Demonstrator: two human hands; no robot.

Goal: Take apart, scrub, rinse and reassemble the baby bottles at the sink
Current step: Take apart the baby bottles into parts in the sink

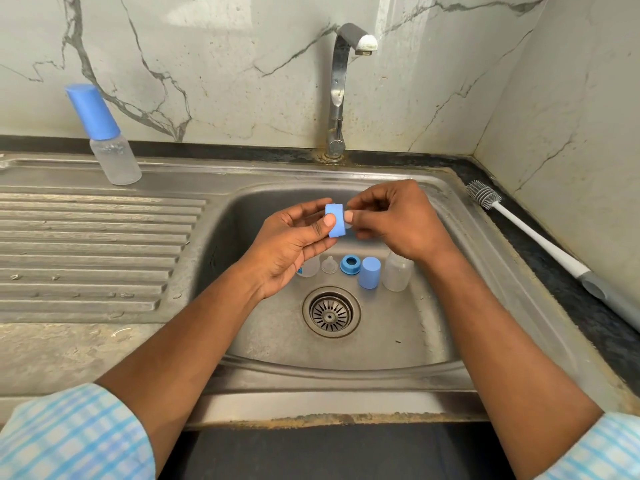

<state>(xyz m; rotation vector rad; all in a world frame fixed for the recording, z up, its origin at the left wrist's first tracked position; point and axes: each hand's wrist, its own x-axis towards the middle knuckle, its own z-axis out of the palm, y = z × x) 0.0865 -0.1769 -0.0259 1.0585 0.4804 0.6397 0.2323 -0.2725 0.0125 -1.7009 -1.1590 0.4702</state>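
Bottle parts sit in and over the sink (311,400). Nearest, above the basin, the left hand (287,251) pinches a blue ring (335,220) between thumb and fingers, while the right hand (391,223) nips that ring's right face with curled fingertips. Below lies the drain (330,311). At twelve o'clock from it stands a row: a clear bottle (309,268) half hidden by the left hand, a teat (329,265), a second ring (349,265), a blue cap (369,273) and a second clear bottle (398,271). Farther off are the tap (341,91) at twelve o'clock, a capped bottle (110,143) on the drainboard at ten, and a brush (519,230) on the counter at two.
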